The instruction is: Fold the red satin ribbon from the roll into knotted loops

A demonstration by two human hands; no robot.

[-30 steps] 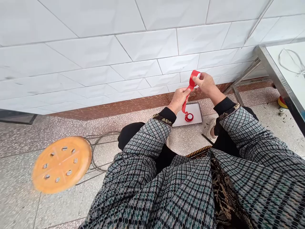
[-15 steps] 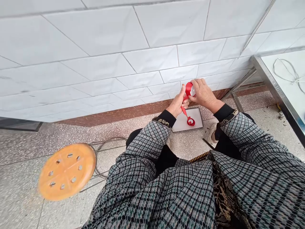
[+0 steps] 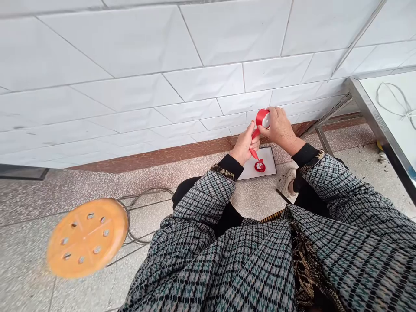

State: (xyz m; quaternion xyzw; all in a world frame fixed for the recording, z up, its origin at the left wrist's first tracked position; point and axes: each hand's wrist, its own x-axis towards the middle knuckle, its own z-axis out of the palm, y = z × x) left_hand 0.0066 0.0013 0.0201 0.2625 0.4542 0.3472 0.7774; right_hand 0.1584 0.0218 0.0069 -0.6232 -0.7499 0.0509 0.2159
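Both hands closer together than 1.0 s ago: the broad stretch of ribbon that ran between them is now short, and the ribbon roll sits just above the left thumb. Versus 0.5 s ago, only a slight shift of roll and fingers.

Right hand: clamped on the roll from its right side, fingers over the white core face, red face towards the left. Left hand: closed around the red ribbon, thumb up, fingers curled. Hands near each other, linked by ribbon. Below the left fist the ribbon narrows and runs down to a small red ring.

Ring shows over the white tray, a dark-rimmed flat thing on the speckled floor. Can't tell if the ring rests on it or hangs above. Roll is well clear of the floor, in front of the tiled wall.

Surroundings: orange stool seat with holes, well off to the left, wire frame beside it. Metal-edged white tabletop far right, loop of wire on it. Pale shoe right of the tray, dark stick next to it.
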